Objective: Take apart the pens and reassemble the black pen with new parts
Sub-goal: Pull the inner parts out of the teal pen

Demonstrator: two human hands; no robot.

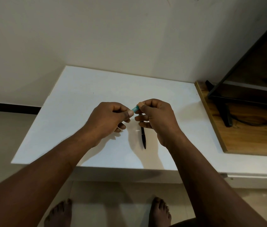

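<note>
A teal pen (pixel 135 109) is held above the white table (pixel 73 102), only a short piece of it showing between my hands. My left hand (pixel 108 118) pinches its left end with thumb and fingers. My right hand (pixel 155 115) grips its right end, and the rest of that pen is hidden in my fingers. A black pen (pixel 143 136) lies on the table below my right hand, tip pointing toward me, its far end covered by my fingers.
A wooden board (pixel 244 136) with a black metal stand (pixel 224 110) sits at the table's right. The wall rises just behind the table. My bare feet (pixel 159 210) stand on the floor at the near edge.
</note>
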